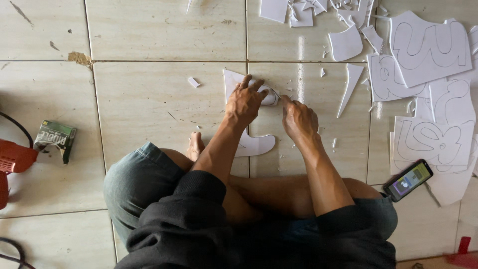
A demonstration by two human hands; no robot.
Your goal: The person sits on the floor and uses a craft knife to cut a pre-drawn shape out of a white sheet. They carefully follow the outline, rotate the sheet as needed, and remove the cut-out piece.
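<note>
On the tiled floor (149, 99), the left hand (245, 102) presses flat on a partly cut white foam sheet (251, 144) while the right hand (298, 117) grips a thin blade, with traced letter sheets (428, 50) uncut nearby.

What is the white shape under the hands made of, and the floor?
The white shape looks like thin foam board or stiff card, matte: it lies flat with clean-cut edges, and small crumbs lie around it. The floor looks like glazed ceramic tile: pale squares, grout lines, a faint sheen.
</note>
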